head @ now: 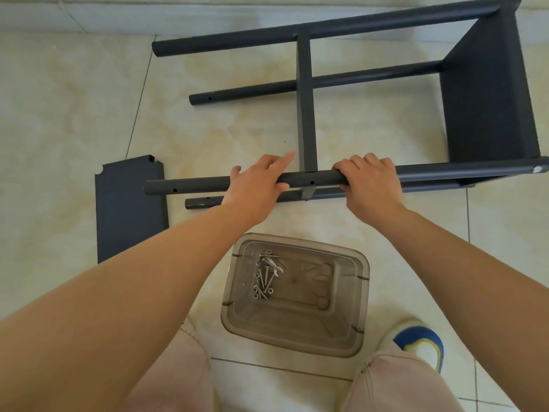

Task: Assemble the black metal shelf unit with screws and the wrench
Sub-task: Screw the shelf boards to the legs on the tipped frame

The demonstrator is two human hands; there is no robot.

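Note:
The black metal shelf unit point(487, 93) lies on its side on the tiled floor, with four round legs pointing left. A narrow shelf panel point(306, 96) stands edge-on between the legs at mid length. My left hand point(257, 188) lies over the near upper leg point(184, 185), thumb under it and index finger pointing out straight. My right hand point(370, 182) grips the same leg just right of the panel. A loose shelf panel point(130, 209) lies flat at the left. Several screws and washers point(266, 275) sit in a clear plastic box point(350, 307). I see no wrench.
The clear box stands on the floor between my knees, close under my arms. A blue and yellow shoe point(421, 343) is at the lower right. A wall base point(118, 16) runs along the top. Bare tiles stretch at the far left.

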